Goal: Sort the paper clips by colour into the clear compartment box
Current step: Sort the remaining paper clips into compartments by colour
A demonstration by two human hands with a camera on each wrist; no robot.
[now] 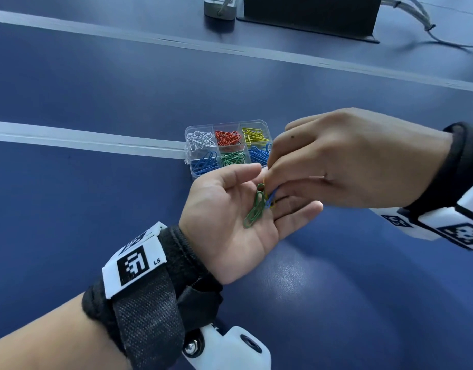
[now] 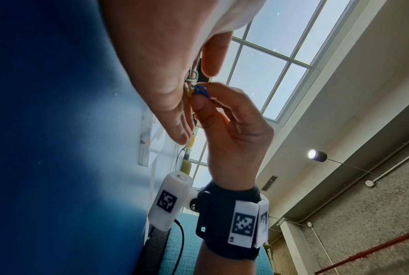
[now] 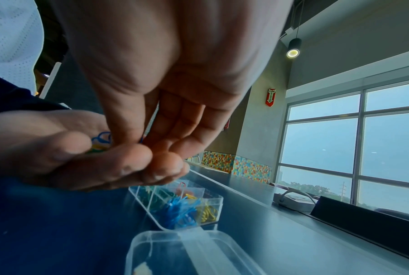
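Observation:
My left hand (image 1: pixel 224 217) lies palm up above the blue table, carrying green paper clips (image 1: pixel 253 209) and a small tangle of blue and yellow clips (image 1: pixel 270 201) on its fingers. My right hand (image 1: pixel 272 182) reaches down from the right, and its thumb and fingertips pinch a blue paper clip (image 2: pixel 199 91) in that tangle. Just beyond the hands stands the clear compartment box (image 1: pixel 188 156), open. It holds white, red and yellow clips in the far row and blue, green and blue in the near row. The right wrist view shows the box (image 3: pixel 218 200) below the fingertips (image 3: pixel 161 148).
The box's clear lid (image 3: pixel 187 247) lies flat on the table beside it. A black box (image 1: pixel 310 14), a grey device (image 1: pixel 219 8) and cables (image 1: pixel 419 20) sit at the far edge. White stripes (image 1: pixel 83 141) cross the blue table.

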